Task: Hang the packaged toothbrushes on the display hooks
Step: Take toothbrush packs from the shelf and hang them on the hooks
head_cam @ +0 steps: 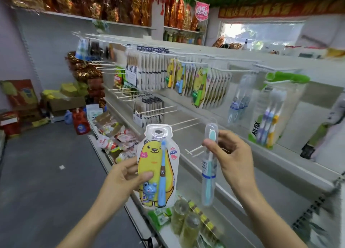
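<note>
Toothbrush packs both in hand near the rack: left hand (pixel 122 175) pinches bear pack (pixel 156 165), right hand (pixel 230 157) pinches clear-cased brush (pixel 208 165); risk is missing the hang hole on bare hooks (pixel 193 150), or a one-handed slip.

Left hand (pixel 123 175), right hand (pixel 231 154): raised, gripping.

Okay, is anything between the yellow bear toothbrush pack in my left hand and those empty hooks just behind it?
Nothing visible. The bear pack, held in the left hand, has open air between it and the bare hooks; the right hand holds its clear toothbrush case off to the side.
</note>
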Demonstrator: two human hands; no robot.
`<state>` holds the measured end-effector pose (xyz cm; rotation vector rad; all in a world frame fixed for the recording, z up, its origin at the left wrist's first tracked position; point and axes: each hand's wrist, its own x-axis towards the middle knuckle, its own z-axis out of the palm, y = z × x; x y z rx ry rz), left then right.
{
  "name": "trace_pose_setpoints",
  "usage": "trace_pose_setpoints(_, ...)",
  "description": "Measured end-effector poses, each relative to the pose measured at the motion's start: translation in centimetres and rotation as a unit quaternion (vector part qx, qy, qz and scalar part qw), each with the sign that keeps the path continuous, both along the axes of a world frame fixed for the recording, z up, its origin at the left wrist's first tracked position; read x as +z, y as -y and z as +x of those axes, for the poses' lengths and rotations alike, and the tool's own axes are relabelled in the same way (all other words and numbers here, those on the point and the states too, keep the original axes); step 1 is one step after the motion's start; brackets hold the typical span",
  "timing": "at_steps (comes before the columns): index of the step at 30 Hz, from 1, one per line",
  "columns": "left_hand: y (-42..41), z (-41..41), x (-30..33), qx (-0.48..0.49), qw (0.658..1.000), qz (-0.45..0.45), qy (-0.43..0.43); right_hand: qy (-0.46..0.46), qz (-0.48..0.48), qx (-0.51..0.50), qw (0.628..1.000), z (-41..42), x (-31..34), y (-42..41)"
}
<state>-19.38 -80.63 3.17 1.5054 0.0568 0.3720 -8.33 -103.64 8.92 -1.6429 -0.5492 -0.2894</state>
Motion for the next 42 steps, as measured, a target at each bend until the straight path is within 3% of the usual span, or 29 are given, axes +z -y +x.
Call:
trace_pose_setpoints(9,-6.0,9.4,0.0,-0.157,0.987,-0.017,0.014,0.017,-0.004,-0.154,0.988,1.6,2.1,-2.9)
trace_pose_setpoints(19,-10.0,14.5,1.1,-0.261,0.965,0.003,0.005,0.07,0.015,-0.288,0.955,3.6,6.4,-7.1)
trace_pose_setpoints(42,-15.7,19.7,0.3,-0.316,0.948,0.01,-0.02,0.039,0.014,-0.401,0.915,11.6,7.5,-8.2)
